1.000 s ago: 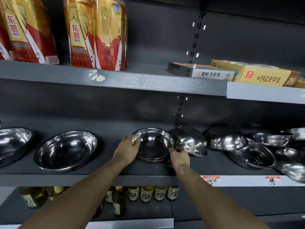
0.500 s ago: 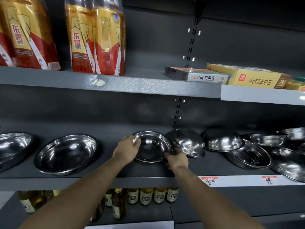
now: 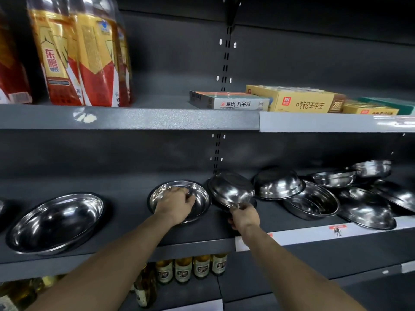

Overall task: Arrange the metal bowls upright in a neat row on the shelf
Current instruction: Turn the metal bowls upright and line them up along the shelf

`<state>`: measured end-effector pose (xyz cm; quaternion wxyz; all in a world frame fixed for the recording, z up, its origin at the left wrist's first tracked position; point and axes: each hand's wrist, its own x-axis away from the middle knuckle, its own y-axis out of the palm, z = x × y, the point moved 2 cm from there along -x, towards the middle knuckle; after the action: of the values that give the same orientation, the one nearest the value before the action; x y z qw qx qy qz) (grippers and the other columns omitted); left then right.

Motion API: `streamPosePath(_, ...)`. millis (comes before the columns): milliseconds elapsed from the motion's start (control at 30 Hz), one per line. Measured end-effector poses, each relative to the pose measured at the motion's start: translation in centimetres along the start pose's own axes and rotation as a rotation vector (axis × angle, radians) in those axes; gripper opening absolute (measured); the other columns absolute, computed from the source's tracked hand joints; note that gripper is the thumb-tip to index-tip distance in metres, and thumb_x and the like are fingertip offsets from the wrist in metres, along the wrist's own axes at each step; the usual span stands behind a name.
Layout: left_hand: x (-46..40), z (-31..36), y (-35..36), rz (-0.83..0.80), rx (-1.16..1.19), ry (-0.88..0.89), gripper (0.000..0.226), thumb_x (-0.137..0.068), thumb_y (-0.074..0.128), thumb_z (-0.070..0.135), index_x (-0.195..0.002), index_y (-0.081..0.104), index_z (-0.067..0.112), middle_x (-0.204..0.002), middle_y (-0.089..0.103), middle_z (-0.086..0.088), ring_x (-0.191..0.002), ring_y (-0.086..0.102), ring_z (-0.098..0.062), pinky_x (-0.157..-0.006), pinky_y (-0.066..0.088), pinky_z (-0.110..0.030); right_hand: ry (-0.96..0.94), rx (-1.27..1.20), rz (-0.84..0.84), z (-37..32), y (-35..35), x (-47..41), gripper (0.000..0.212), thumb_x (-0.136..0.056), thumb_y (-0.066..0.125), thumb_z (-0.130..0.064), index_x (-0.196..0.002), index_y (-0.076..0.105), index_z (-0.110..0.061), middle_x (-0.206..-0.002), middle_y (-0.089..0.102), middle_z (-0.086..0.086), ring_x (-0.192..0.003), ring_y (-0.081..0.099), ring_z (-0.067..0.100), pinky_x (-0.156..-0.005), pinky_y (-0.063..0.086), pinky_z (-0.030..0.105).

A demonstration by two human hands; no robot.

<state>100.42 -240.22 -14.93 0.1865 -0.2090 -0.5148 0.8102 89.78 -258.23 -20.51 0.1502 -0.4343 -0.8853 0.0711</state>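
The person stands at a dark grey metal shelf point(image 3: 125, 248) with both bare arms stretched out over it. The left hand point(image 3: 174, 206) lies inside a round shiny steel bowl point(image 3: 203, 199) that sits upright on the shelf, its fingers spread loosely and pressing on the bowl's inner surface rather than curling round anything. Just to the right of that upright bowl, a second steel bowl point(image 3: 231, 190) stands tilted on its edge with its underside facing outward. The right hand point(image 3: 243, 217) holds this tilted bowl at its lower rim, fingers pinched on the metal.

Well to the left of the upright bowl rests a larger wide steel bowl point(image 3: 56, 221), also upright and open to the top. To the right of the tilted bowl is a loose heap of more steel bowls point(image 3: 314, 198), some turned upside down, some leaning on each other, none in line.

On the shelf above the upright bowl stand tall red-and-gold packaged bottles point(image 3: 83, 61) to the left and flat boxes with Korean lettering point(image 3: 298, 101) to the right. Below the upright bowl, on the lower shelf, a row of small glass bottles with gold caps point(image 3: 190, 269) shows between the 2 forearms.
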Motion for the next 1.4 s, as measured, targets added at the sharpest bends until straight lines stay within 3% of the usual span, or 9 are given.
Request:
streamPosePath(100, -0.5, 1.5, 0.7, -0.02, -0.007, 0.001, 0.044, -0.098, 0.043, 0.044, -0.13, 0.06, 0.02, -0.139, 0.055, -0.004, -0.129, 0.049, -0.026, -0.107, 0.038, -0.037, 0.01, -0.01, 0.011, 0.2, -1.2, -0.9, 0.019, -0.091, 0.061, -0.018, -0.109, 0.058, -0.011, -0.088, 0.07, 0.01, -0.07, 0.07, 0.024, -0.063, 0.06, 0.036)
streamPosePath(233, -1.3, 3.2, 1.7, -0.056, 0.028, 0.003, 0.048, -0.097, 0.044, 0.045, -0.138, 0.053, 0.021, -0.146, 0.048, -0.002, -0.134, 0.044, -0.025, -0.107, 0.037, -0.038, 0.034, -0.04, 0.014, 0.5, -2.8, -2.2, 0.021, -0.091, 0.065, -0.019, -0.108, 0.056, -0.012, -0.083, 0.067, 0.006, -0.063, 0.066, 0.02, -0.056, 0.056, 0.03)
streamPosePath(400, -2.7, 5.4, 2.9, -0.072, -0.013, 0.029, 0.05, -0.097, 0.045, 0.046, -0.137, 0.053, 0.018, -0.142, 0.052, -0.004, -0.133, 0.045, -0.025, -0.108, 0.039, -0.038, 0.048, -0.039, 0.015, 0.8, -4.2, -4.3, 0.026, -0.092, 0.063, -0.021, -0.115, 0.059, -0.009, -0.09, 0.07, 0.01, -0.071, 0.07, 0.025, -0.064, 0.06, 0.036)
streamPosePath(533, -4.4, 7.1, 3.7, -0.093, -0.02, 0.021, 0.046, -0.098, 0.041, 0.046, -0.134, 0.053, 0.021, -0.136, 0.056, -0.006, -0.128, 0.049, -0.028, -0.104, 0.043, -0.037, 0.049, -0.072, 0.012, 0.8, -4.8, -6.0, 0.024, -0.095, 0.061, -0.028, -0.109, 0.062, -0.008, -0.076, 0.067, 0.004, -0.055, 0.063, 0.017, -0.053, 0.056, 0.03)
streamPosePath(667, -6.4, 8.5, 4.9, -0.141, 0.004, -0.056, 0.058, -0.099, 0.037, 0.048, -0.147, 0.037, 0.016, -0.148, 0.046, -0.013, -0.138, 0.039, -0.031, -0.113, 0.033, -0.037, 0.063, -0.082, -0.015, 0.7, -5.1, -7.3, 0.024, -0.095, 0.061, -0.031, -0.1, 0.065, -0.008, -0.066, 0.065, 0.002, -0.048, 0.059, 0.014, -0.051, 0.054, 0.028)
streamPosePath(933, -7.0, 9.4, 7.3, -0.094, 0.234, -0.219, 0.072, -0.094, 0.042, 0.057, -0.153, 0.031, 0.018, -0.153, 0.043, -0.006, -0.142, 0.037, -0.028, -0.117, 0.029, -0.039, 0.011, 0.039, -0.02, 1.1, -4.9, -7.9, 0.039, -0.086, 0.068, -0.05, -0.067, 0.067, -0.016, -0.06, 0.07, 0.0, -0.068, 0.072, 0.021, -0.079, 0.061, 0.041)
streamPosePath(1067, -6.3, 9.4, 7.0, -0.048, 0.255, -0.184, 0.062, -0.094, 0.046, 0.053, -0.143, 0.047, 0.016, -0.136, 0.059, -0.009, -0.129, 0.05, -0.03, -0.109, 0.039, -0.037, -0.021, 0.041, 0.035, 1.3, -4.9, -7.1, 0.046, -0.083, 0.069, -0.055, -0.09, 0.074, -0.01, -0.087, 0.077, 0.005, -0.089, 0.071, 0.022, -0.081, 0.055, 0.032)
streamPosePath(1200, -5.3, 9.5, 7.0, -0.019, 0.331, -0.186, 0.069, -0.094, 0.048, 0.052, -0.151, 0.036, 0.014, -0.149, 0.047, -0.01, -0.139, 0.042, -0.025, -0.114, 0.033, -0.03, -0.071, 0.02, 0.111, 0.9, -5.1, -6.0, 0.044, -0.079, 0.076, -0.052, -0.096, 0.071, -0.012, -0.092, 0.074, -0.001, -0.09, 0.068, 0.017, -0.075, 0.046, 0.024)
streamPosePath(1400, -3.6, 9.7, 7.6, -0.016, 0.332, -0.151, 0.069, -0.095, 0.044, 0.053, -0.152, 0.033, 0.017, -0.152, 0.043, -0.007, -0.144, 0.033, -0.024, -0.118, 0.028, -0.039, -0.097, 0.022, 0.151, 1.5, -5.1, -4.7, 0.062, -0.073, 0.079, -0.053, -0.12, 0.063, -0.014, -0.111, 0.068, 0.003, -0.112, 0.06, 0.023, -0.098, 0.05, 0.038)
